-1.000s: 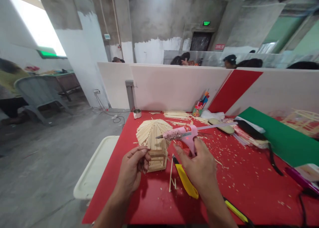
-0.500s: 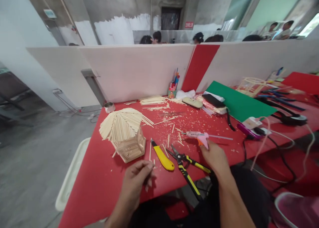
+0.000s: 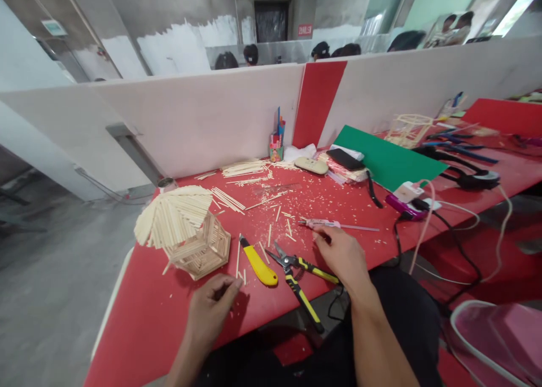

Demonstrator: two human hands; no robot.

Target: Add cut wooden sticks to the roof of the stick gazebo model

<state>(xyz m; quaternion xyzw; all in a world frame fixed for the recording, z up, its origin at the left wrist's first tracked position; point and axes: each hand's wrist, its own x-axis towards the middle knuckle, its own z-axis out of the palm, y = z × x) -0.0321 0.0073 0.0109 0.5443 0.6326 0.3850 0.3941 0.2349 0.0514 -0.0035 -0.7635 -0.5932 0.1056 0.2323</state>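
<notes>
My left hand [image 3: 212, 309] is above the red table near its front edge. Its fingers are loosely curled, thumb and index finger apart, with nothing visible between them. Just beyond stands a small house [image 3: 201, 249] built of thin wooden sticks, its stick roof [image 3: 173, 215] tilted to the left. My right hand [image 3: 342, 257] is beside a pink hot glue gun [image 3: 322, 223], fingers loosely bent and apart; it hides the gun's handle. A yellow utility knife [image 3: 259, 265] and open yellow-and-black shears [image 3: 292, 265] lie between my hands.
Loose sticks [image 3: 228, 199] and scraps are scattered about. Behind them stand a pencil cup [image 3: 276, 152] and a beige case [image 3: 311, 166]. A green board [image 3: 385, 158] and a power strip [image 3: 406, 205] with cables occupy the right. A white partition [image 3: 190, 116] closes the back.
My right hand has loosened from the glue gun's handle and shifted left along it. My left thumb and index finger have parted from a pinch. The camera view has turned slightly.
</notes>
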